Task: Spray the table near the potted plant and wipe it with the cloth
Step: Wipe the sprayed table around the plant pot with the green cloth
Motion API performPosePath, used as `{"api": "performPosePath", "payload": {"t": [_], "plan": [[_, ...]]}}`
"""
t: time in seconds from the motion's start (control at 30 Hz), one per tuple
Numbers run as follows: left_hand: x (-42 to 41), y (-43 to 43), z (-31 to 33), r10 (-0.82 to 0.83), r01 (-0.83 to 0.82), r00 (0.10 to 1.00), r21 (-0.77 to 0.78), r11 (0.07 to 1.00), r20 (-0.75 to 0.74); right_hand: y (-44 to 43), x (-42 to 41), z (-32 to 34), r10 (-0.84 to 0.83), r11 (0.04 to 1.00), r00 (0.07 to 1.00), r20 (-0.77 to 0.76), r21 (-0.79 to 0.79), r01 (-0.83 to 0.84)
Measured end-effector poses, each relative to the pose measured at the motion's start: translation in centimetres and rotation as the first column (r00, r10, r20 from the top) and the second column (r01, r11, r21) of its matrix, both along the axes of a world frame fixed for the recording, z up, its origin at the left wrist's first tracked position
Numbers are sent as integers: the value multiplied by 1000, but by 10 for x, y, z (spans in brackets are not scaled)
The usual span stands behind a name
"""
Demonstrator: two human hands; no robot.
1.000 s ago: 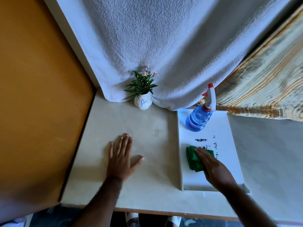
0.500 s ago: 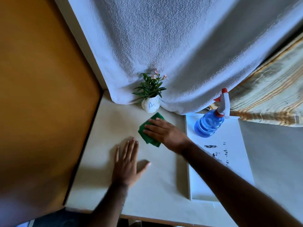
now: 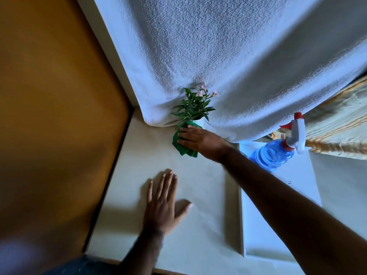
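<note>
A small potted plant [image 3: 193,107] with green leaves and pink flowers stands at the back of the cream table [image 3: 139,159], against a hanging white towel. My right hand [image 3: 200,140] presses a folded green cloth [image 3: 179,142] flat on the table right in front of the pot, hiding most of the white pot. My left hand [image 3: 164,203] lies flat on the table nearer me, fingers spread, holding nothing. A blue spray bottle [image 3: 274,153] with a white and red trigger head stands on a white board [image 3: 297,187] to the right.
A white towel [image 3: 228,56] hangs behind the table. An orange-brown wall [image 3: 49,116] borders the table's left edge. A striped yellowish fabric [image 3: 341,126] lies at the far right. The table's front edge runs along the bottom of the view.
My right hand picked the green cloth up from the white board and carried it left and away from me, up to the pot. My left hand stayed flat on the table.
</note>
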State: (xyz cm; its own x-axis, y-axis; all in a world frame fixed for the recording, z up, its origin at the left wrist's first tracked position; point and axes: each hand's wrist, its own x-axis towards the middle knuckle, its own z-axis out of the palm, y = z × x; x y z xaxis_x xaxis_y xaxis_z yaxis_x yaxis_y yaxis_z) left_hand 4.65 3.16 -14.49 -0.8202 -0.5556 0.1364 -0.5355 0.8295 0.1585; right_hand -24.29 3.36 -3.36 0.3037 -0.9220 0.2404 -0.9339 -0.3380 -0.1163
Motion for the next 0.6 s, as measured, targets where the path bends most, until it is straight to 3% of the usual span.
{"api": "performPosePath", "payload": {"t": [0.3,0.43,0.6], "plan": [[0,-1,0,-2,2,1000,14,1000,29,-2,8,-24,-53,985,995,81,167,39],[0,-2,-1,3,-4,999,28,1000,36,0,12,-36,-172,947,966,195,303,107],[0,-2,2,4,-5,998,31,1000,56,0,21,-29,-166,960,955,244,263,100]]}}
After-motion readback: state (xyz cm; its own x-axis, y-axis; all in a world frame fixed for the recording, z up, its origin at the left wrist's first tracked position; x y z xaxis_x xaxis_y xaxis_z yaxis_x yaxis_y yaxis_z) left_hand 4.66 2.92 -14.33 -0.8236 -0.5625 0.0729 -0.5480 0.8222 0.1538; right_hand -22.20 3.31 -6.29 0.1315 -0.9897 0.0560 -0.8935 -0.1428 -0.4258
